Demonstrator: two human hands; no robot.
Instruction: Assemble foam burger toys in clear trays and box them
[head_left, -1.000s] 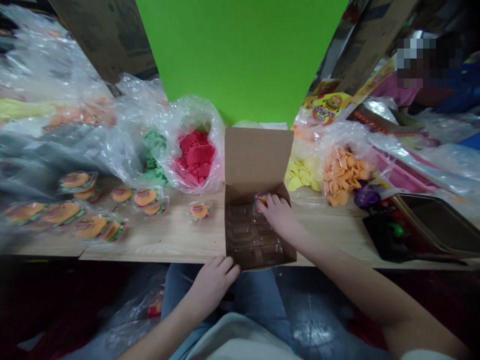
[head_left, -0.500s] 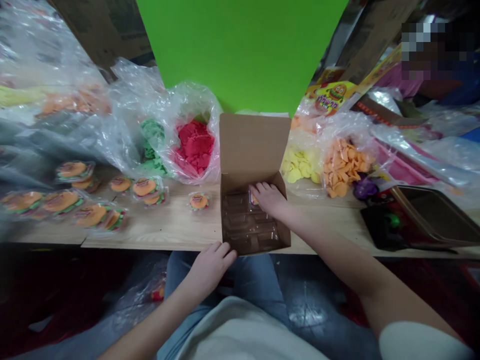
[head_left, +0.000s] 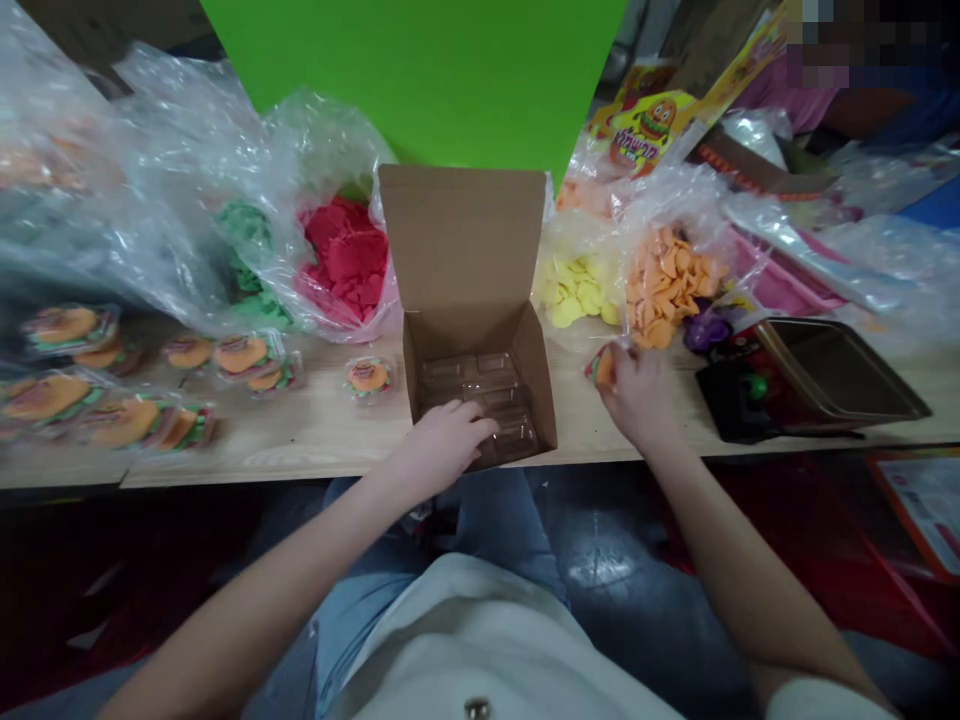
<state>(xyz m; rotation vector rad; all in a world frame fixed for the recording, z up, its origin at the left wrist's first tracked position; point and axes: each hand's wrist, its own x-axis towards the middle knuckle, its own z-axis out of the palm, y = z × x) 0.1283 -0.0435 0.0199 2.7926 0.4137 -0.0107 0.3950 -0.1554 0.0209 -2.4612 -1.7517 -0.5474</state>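
An open brown cardboard box [head_left: 461,240] stands at the table's front edge with its lid raised. Inside lies a clear plastic tray [head_left: 491,395] with several hollow compartments. My left hand [head_left: 450,440] reaches over the box's front left side, its fingers stretched onto the tray. To the right of the box, my right hand [head_left: 637,390] grips a small burger-shaped candy [head_left: 602,367] at the table top; the fingers partly cover it. Another packaged burger candy [head_left: 369,376] lies on the wood left of the box.
Several packaged burgers [head_left: 124,420] lie at the left. Behind are plastic bags of red pieces [head_left: 349,255], green pieces [head_left: 251,260], yellow pieces [head_left: 577,288] and orange pieces [head_left: 671,285]. A dark container [head_left: 840,370] stands at the right. A green panel [head_left: 427,80] rises behind the box.
My right hand has come out of the box and moved right, with the burger candy in it. My left hand has shifted from the box's front corner to inside over the tray.
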